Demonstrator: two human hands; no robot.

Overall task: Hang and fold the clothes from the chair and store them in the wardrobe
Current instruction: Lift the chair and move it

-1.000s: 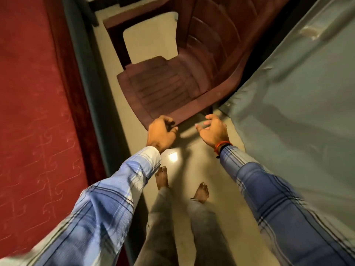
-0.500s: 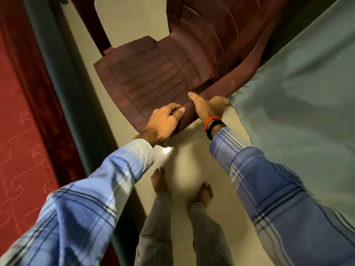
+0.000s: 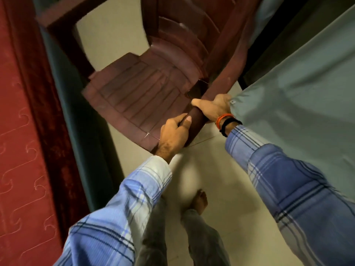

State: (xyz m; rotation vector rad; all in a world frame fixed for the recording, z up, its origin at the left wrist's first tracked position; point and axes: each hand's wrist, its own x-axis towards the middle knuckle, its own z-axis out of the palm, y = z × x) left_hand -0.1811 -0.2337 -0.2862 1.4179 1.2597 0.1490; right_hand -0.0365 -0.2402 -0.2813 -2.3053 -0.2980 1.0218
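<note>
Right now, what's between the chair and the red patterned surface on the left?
In the head view, a dark teal upright edge and a strip of pale floor lie between the chair and the red patterned surface; no clothes show there.

The room is dim and warm-toned. A soft bright patch glares on the pale floor [image 3: 187,175] between the sleeves, with shadows beside it. The wide lens bends straight edges near the borders. Motion blur smears the red cloth [image 3: 21,131] at left and the chair [image 3: 146,96] top; the hands look fairly sharp.
</note>
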